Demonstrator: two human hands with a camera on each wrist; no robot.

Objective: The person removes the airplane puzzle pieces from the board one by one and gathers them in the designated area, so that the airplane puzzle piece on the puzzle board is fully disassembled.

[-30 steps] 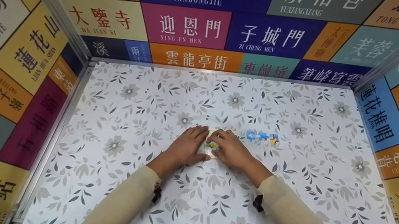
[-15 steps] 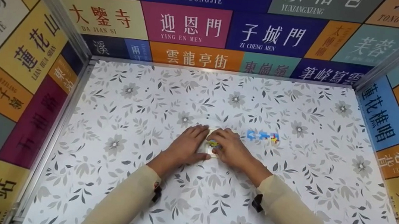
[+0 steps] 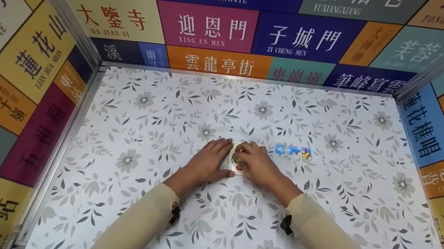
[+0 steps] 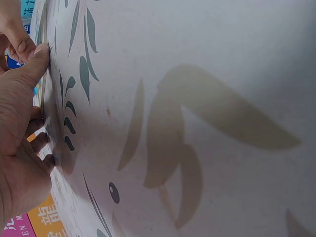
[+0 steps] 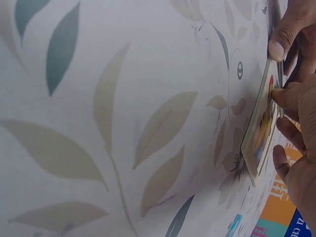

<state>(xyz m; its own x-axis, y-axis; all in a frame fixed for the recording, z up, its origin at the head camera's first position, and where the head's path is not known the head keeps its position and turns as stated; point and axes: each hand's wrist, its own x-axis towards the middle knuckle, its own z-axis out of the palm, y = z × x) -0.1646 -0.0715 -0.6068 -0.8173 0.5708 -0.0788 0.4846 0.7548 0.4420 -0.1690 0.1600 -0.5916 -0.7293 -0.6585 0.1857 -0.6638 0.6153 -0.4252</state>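
In the head view a small, pale-rimmed puzzle board [image 3: 232, 173] lies on the cloth between both hands. Its printed surface shows red, yellow and blue in the right wrist view. My left hand [image 3: 210, 160] rests along the board's left side, fingers straight together at the far end, thumb tip on the near edge. My right hand [image 3: 258, 164] is bent over the board's right part. Its thumb and fingertips pinch a small yellow-green puzzle piece [image 5: 282, 111] at the board's surface. Most of the piece and much of the board are hidden by the right hand.
To the right of the board lie several loose puzzle pieces [image 3: 292, 150], blue, one with yellow and red. The table [image 3: 143, 224] has a white cloth with grey leaves and flowers. Panels [image 3: 212, 27] with coloured street-name signs enclose its back and sides.
The right thumb and fingers have shifted slightly over the board. A red patch now shows below the fingertips, and less of the yellow-green shows. The left hand stays in place.
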